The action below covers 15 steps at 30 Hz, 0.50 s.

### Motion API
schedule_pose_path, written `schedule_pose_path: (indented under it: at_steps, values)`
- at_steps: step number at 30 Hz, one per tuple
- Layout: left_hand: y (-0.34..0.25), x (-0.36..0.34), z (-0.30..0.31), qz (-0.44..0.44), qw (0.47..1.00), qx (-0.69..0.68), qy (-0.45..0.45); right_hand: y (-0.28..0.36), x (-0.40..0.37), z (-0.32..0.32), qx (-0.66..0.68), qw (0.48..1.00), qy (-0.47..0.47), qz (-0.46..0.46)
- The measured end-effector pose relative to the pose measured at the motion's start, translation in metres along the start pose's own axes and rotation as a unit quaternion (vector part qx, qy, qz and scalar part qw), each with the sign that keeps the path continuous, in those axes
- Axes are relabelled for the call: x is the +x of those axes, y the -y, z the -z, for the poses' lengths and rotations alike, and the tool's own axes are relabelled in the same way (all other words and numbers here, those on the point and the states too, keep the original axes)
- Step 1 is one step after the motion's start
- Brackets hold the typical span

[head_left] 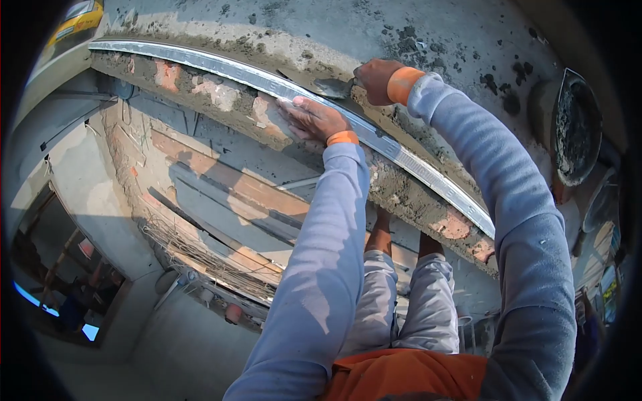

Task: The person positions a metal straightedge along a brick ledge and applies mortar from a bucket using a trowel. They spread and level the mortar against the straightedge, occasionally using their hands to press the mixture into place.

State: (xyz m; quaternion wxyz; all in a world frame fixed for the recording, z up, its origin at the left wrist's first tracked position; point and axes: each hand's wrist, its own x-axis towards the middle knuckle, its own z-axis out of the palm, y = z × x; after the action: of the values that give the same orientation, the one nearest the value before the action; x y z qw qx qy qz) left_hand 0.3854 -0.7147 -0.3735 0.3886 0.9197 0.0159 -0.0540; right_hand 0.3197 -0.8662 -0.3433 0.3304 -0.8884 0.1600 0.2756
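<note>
A long silvery metal straightedge (414,164) lies along the edge of a brick ledge (221,93) smeared with grey mortar. My left hand (314,120) grips the straightedge near its middle, with the thumb at its top and the fingers against the front face of the ledge. Just beyond it, my right hand (381,81) is closed around the handle of a trowel (332,88), most of that handle being hidden by the fingers. The trowel's grey blade points left, low over the mortar behind the straightedge.
Mortar clumps (408,43) are scattered on the concrete surface behind. At right stands a mortar-coated bucket (540,110). Below the ledge are wooden planks (221,174) and a heap of thin sticks (200,250). A yellow object (83,19) sits top left; a person (83,294) shows dimly through an opening.
</note>
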Motion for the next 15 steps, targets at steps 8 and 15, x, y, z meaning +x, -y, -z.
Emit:
schedule_pose_path:
  at_steps: [8,15]
  values:
    - [0.003,-0.001,-0.003,0.064,0.989,0.134,0.009,-0.05,-0.153,-0.046,0.0,0.992,0.119,-0.041]
    - [-0.017,-0.01,0.004,0.015,0.999,0.052,-0.001,-0.076,-0.301,-0.08,0.041,0.979,0.138,-0.144]
